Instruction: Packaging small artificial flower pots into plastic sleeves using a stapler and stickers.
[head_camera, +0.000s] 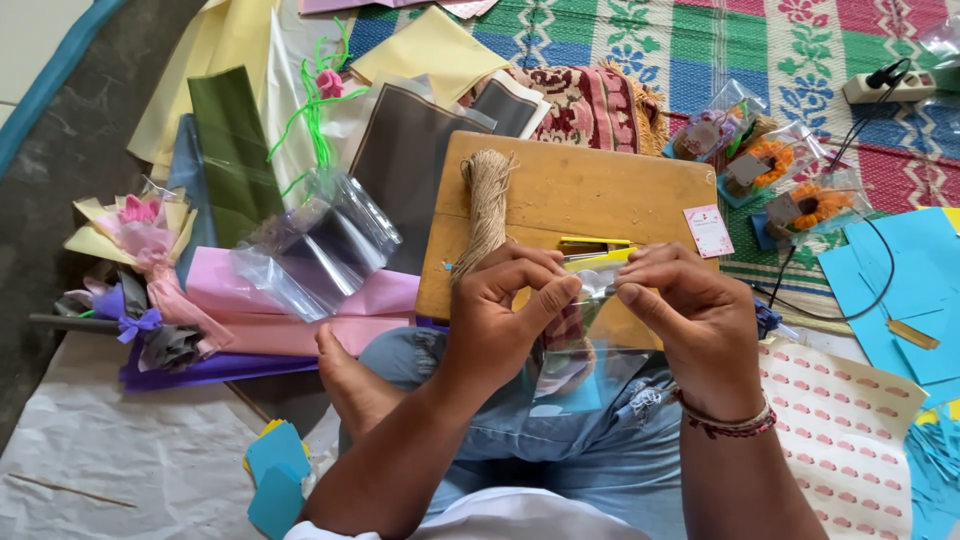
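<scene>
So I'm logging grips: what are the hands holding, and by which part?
Both the left hand and right hand pinch a clear plastic bag by its top edge, fingers at the opening.

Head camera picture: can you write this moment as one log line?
left hand: pinching clear plastic bag top | right hand: pinching same bag | behind: wooden board, jute twine bundle

bare wooden board (600, 190) ahead, twine bundle (487, 205) left, scissors (595, 244) near
</scene>
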